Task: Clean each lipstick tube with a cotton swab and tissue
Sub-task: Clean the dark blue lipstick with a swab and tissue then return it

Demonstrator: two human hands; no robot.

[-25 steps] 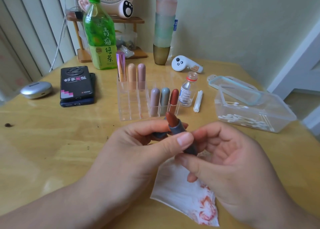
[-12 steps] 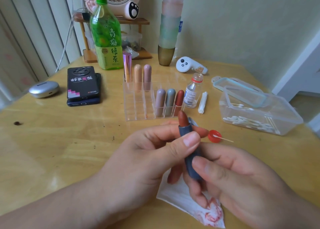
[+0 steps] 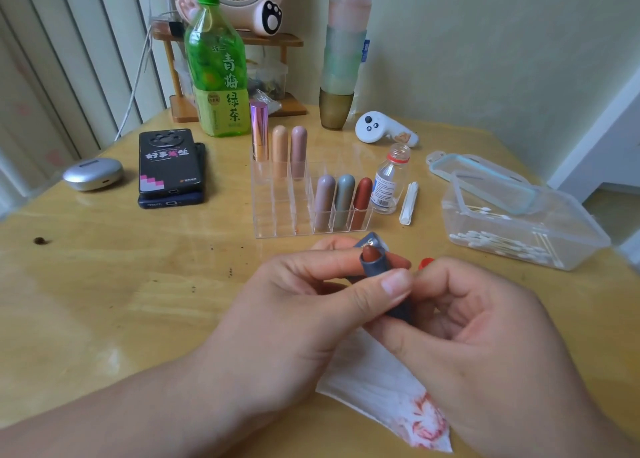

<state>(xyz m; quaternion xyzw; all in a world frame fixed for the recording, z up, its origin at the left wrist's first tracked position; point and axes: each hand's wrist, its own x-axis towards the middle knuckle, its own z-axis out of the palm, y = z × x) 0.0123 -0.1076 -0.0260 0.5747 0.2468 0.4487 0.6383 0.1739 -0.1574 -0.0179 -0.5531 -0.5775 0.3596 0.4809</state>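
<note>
Soft, even daylight, fairly bright.
Glare sheens the table [image 3: 114,319] at left; shadows are faint; wide-angle bending curves the edges; the near hands and tissue [image 3: 384,388] look slightly soft.

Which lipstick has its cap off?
The dark blue-grey lipstick held in both hands: its brown-red stick shows. The six in the clear organizer are all capped.

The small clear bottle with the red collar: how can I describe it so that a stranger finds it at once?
Find the clear acrylic organizer in the middle of the table. The small bottle stands on the table just beyond its right end, beside the brown-red lipstick. Unlike the coloured tubes, it is see-through glass with a printed label, a red collar and an open neck.
</note>
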